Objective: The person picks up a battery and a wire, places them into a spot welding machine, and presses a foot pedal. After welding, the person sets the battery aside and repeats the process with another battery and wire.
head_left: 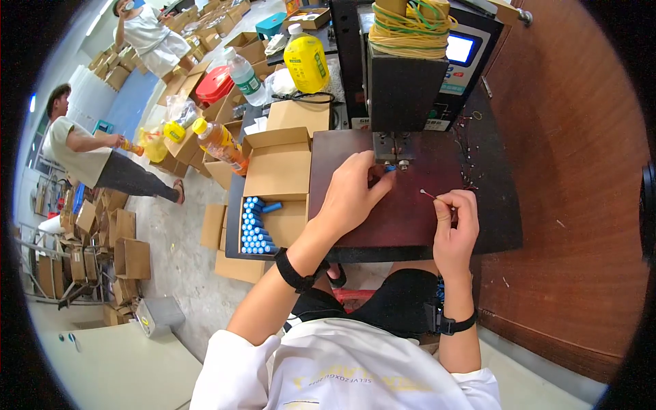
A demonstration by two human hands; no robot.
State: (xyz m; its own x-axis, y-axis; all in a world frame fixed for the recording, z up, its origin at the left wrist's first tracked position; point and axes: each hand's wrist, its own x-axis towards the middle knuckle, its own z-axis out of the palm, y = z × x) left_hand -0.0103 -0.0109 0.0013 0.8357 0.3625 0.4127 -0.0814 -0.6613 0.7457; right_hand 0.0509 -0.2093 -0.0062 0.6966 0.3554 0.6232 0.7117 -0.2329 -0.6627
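Left hand: the left hand (352, 195) holds a small blue cylinder (390, 168) pinched in its fingertips, pushed up under the two metal pins (395, 162) of the black bench machine (403, 82).
Right hand: the right hand (456, 222) pinches a thin wire lead (429, 195), its tip pointing toward 10 o'clock; the other fingers are curled.
Where the piece is: the blue cylinder sits at 12 o'clock of the dark red work plate (410, 219), touching or just under the pins; I cannot tell which.
Doing it well: judging from the grip, the cylinder's end should lie square under both pins, with the fingertips kept back from the pins, and the wire brought in flat from 3 o'clock.
Stock: an open cardboard box (277, 198) at 9 o'clock of the plate holds a row of upright blue cylinders (254, 229) along its left wall.
Bottles: a yellow jug (306, 63) at 11 o'clock; a clear bottle with a green label (246, 78) beside it; an orange bottle with a yellow cap (220, 143) lower down.
Panel: a lit blue screen (460, 49) on the machine's front at 1 o'clock, a pale label under it.
On top: a bundle of yellow rubber bands (410, 31).
Others: two people in pale shirts stand well apart at 10 o'clock among brown cartons.
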